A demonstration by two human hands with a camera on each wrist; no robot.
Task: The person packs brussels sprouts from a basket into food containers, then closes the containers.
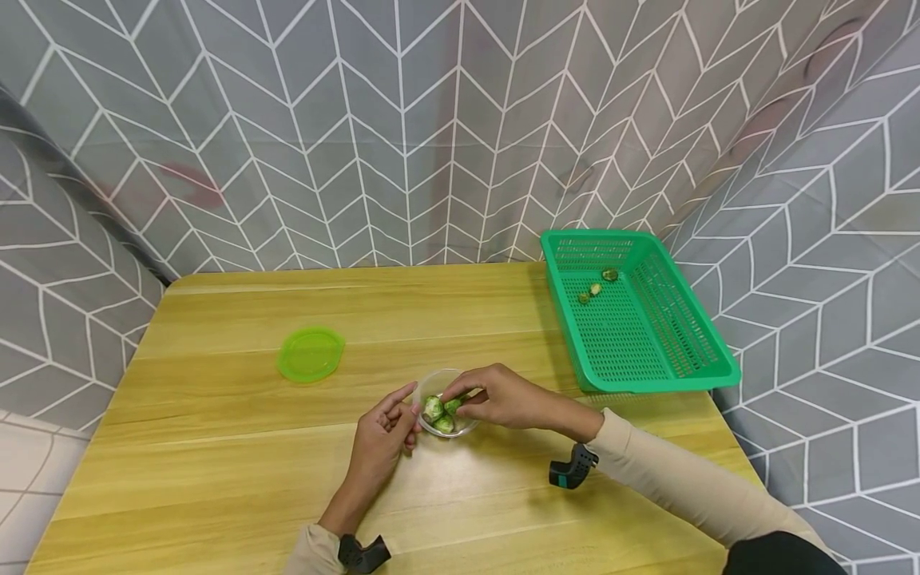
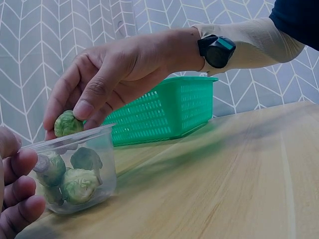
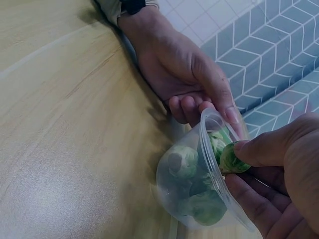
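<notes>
A clear plastic container (image 1: 437,381) stands on the wooden table with several Brussels sprouts (image 2: 79,185) inside it. My left hand (image 1: 377,449) grips the container's rim at its left side, with the thumb by the rim and the fingers against the outer wall. My right hand (image 1: 506,398) reaches over from the right. Its thumb and fingers pinch one small green Brussels sprout (image 2: 68,123) at the container's mouth. In the right wrist view the pinched sprout overlaps the rim, above the other sprouts.
A green perforated basket (image 1: 625,343) sits at the table's right back, holding a few small sprouts or trimmings (image 1: 595,289). A lime-green lid (image 1: 311,354) lies flat at left. Patterned grey curtains (image 1: 374,144) hang behind the table (image 1: 237,463) and at both sides.
</notes>
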